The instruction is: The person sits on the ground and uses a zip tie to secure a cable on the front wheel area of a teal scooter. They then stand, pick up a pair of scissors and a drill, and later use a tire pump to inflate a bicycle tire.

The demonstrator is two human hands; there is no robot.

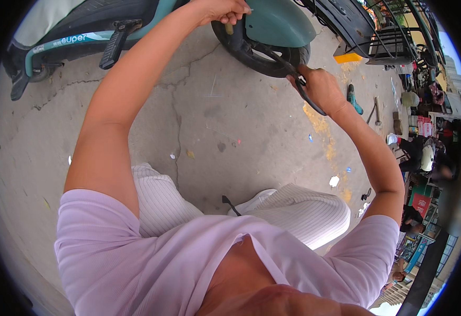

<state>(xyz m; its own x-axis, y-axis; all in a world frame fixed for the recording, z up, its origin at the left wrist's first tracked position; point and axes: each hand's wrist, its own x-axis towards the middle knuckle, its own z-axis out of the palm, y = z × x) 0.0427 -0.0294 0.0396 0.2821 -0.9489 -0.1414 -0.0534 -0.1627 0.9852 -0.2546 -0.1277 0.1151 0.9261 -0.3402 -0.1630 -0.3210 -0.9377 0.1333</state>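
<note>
Gripping black curved strip [309, 100] in right hand [319, 88], with wheel [235, 48] just beyond it. Holding left hand [224, 9] curled, with green mudguard [281, 23] at its right; cannot tell if pinching something.

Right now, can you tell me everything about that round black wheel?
The round black wheel has a dark tyre that looks like rubber. A curved, glossy teal mudguard hides its upper part. It's near the top of the picture, by cracked grey ground. A long black bar, held in the right hand, crosses in front; whether they touch is unclear.
</note>
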